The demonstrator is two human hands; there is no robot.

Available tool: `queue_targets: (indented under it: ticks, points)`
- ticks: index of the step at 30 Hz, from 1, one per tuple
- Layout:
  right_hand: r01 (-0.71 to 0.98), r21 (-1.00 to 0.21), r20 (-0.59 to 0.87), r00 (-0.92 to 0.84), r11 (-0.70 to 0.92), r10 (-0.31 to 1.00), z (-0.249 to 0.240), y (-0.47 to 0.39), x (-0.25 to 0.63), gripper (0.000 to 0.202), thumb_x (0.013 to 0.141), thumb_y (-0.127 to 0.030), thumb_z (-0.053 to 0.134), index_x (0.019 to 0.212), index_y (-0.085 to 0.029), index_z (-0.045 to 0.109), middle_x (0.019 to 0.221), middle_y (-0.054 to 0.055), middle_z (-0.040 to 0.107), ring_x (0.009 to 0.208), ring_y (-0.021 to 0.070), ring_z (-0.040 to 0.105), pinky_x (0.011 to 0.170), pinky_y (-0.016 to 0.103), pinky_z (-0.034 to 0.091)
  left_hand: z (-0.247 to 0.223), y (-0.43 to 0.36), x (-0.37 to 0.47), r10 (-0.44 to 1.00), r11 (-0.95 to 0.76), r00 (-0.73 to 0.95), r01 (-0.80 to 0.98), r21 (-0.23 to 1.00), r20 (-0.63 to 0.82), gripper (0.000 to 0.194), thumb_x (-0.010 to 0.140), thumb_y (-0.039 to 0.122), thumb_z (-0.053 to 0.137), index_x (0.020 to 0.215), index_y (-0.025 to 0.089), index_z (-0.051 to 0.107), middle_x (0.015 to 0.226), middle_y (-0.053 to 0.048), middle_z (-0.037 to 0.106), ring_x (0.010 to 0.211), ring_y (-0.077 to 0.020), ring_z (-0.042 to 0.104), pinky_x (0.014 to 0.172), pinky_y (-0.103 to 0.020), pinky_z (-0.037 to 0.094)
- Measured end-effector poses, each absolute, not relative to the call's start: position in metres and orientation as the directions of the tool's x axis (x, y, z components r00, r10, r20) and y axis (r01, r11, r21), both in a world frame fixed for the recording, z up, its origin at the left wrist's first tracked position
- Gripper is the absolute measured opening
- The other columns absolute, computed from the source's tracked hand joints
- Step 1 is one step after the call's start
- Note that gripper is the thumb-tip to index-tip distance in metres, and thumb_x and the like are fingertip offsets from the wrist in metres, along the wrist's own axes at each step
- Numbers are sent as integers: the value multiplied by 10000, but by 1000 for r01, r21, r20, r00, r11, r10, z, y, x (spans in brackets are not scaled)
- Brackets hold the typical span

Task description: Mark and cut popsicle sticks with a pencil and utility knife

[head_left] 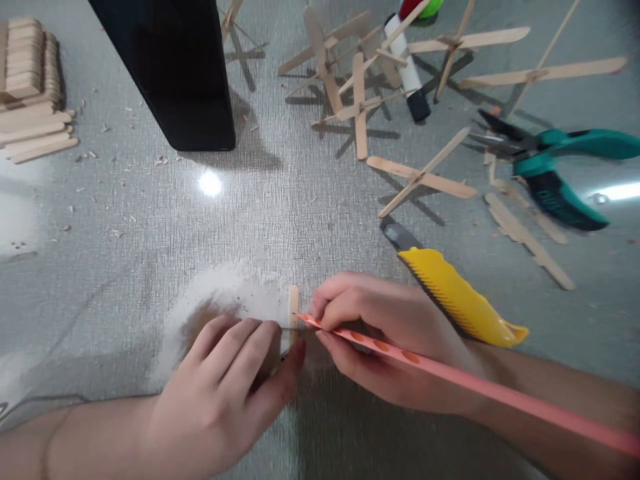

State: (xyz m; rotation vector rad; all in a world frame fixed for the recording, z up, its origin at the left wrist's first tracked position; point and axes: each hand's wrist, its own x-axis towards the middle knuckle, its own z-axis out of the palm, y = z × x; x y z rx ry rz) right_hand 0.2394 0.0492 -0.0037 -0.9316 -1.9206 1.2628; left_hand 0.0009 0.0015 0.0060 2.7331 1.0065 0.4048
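A small wooden craft stick (pixel 294 299) stands lengthwise on the table between my hands. My left hand (pixel 225 387) is closed, its thumb over the stick's lower part and its fingers resting just left of it. A thin straight edge crosses the stick by these fingertips; what it belongs to is hidden under the hand. In my right hand (pixel 385 340) is a pink pencil (pixel 450 375) with orange oval grips. Its tip touches or nearly touches the stick just above the thin edge; I cannot tell which.
A black phone (pixel 185 80) stands at the back. Craft sticks (pixel 30 67) are stacked far left. Crossed stick pieces (pixel 423 177) and a glue-like white tube (pixel 407 67) lie behind. A yellow cutter (pixel 457 293) lies beside my right wrist, teal pliers (pixel 545 160) beyond. White powder (pixel 175 327) surrounds my left hand.
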Motion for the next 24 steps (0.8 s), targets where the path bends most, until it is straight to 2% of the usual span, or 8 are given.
queue_targets:
  ticks: [3, 12, 24]
  points:
    - [212, -932, 143, -531, 294, 835, -4, 49, 239, 156, 908, -68, 546, 898, -223, 566, 882, 22, 679, 763, 121, 665, 689, 244, 560, 7, 0, 2, 651, -754, 735, 599, 271, 190, 171, 931, 129, 649, 1085, 147, 721, 1139, -115, 686, 985, -251, 642, 831, -445, 543]
    - [211, -926, 159, -533, 313, 831, -4, 49, 239, 148, 908, -75, 545, 900, -220, 571, 880, 21, 676, 776, 117, 655, 692, 245, 539, 6, -5, 1, 647, -757, 739, 593, 275, 188, 147, 931, 124, 660, 1068, 124, 713, 1147, -121, 691, 987, -246, 654, 841, -443, 535]
    - [214, -929, 144, -538, 300, 830, -6, 48, 240, 152, 903, -70, 543, 902, -219, 569, 881, 21, 668, 767, 115, 641, 681, 240, 533, 5, -4, -2, 634, -766, 758, 587, 263, 155, 251, 944, 140, 647, 1188, 103, 694, 1200, -144, 663, 1030, -269, 637, 864, -465, 522]
